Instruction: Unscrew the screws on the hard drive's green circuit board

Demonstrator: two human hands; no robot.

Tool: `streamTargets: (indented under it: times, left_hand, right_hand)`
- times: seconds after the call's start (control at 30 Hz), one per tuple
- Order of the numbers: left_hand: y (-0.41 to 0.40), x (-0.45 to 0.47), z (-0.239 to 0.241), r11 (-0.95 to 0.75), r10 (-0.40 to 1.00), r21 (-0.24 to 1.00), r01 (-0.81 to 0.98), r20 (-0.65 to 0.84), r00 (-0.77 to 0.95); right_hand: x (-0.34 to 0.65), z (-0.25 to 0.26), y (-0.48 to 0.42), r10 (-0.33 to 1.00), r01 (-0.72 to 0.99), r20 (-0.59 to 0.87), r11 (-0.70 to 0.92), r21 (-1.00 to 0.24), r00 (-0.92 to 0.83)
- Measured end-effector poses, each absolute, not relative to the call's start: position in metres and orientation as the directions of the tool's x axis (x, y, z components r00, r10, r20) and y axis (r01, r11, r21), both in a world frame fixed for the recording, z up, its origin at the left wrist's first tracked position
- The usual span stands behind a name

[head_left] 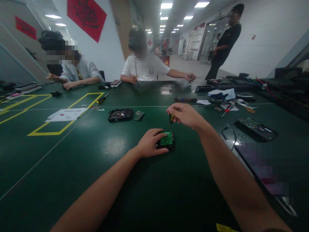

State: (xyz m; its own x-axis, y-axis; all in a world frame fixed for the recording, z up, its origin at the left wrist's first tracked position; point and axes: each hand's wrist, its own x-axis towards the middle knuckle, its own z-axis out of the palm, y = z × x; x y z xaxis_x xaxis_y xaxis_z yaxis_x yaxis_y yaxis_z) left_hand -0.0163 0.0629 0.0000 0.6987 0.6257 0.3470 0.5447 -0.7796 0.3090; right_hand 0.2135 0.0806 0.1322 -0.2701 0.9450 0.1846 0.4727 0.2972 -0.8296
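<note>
A hard drive with a green circuit board lies on the green table in front of me. My left hand grips it from the left, thumb along the near edge and fingers reaching over the board. Above the drive's far right corner, my right hand is closed around the yellow and black handle of a screwdriver. Its thin shaft points down at the drive's corner; whether the tip sits in a screw is too small to tell. Beyond my left hand are an opened hard drive and a small loose circuit board.
To the right lie another hard drive, a screen-like device, a red screwdriver and cables. A yellow-handled screwdriver and white paper are on the left. Two people sit across the table; another person stands behind, right.
</note>
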Motion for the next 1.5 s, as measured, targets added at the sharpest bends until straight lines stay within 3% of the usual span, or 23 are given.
streamTargets:
  times: [0.3,0.5,0.63,0.87,1.27,1.5]
  left_hand:
    - [0.062,-0.015,0.002,-0.783,0.622,0.297,0.547,0.346,0.702]
    - [0.061,-0.016,0.003,-0.779,0.626,0.303,0.549,0.341,0.701]
    - [0.062,-0.016,0.001,-0.775,0.632,0.308,0.552,0.339,0.697]
    - [0.061,-0.016,0.002,-0.771,0.636,0.314,0.554,0.343,0.691]
    - [0.061,-0.016,0.002,-0.775,0.632,0.315,0.549,0.344,0.695]
    - [0.061,-0.016,0.002,-0.772,0.636,0.305,0.558,0.344,0.691]
  right_hand:
    - [0.217,0.128,0.084,0.956,0.511,0.208,0.286,-0.810,-0.205]
    - [0.217,0.131,0.082,0.889,0.741,0.424,0.401,-0.539,-0.173]
    - [0.212,0.135,0.076,0.869,0.759,0.458,0.422,-0.495,-0.185]
    - [0.208,0.140,0.069,0.836,0.865,0.517,0.389,-0.316,-0.186]
    - [0.209,0.142,0.068,0.844,0.747,0.454,0.493,-0.445,-0.286]
    - [0.206,0.138,0.072,0.841,0.758,0.467,0.487,-0.434,-0.273]
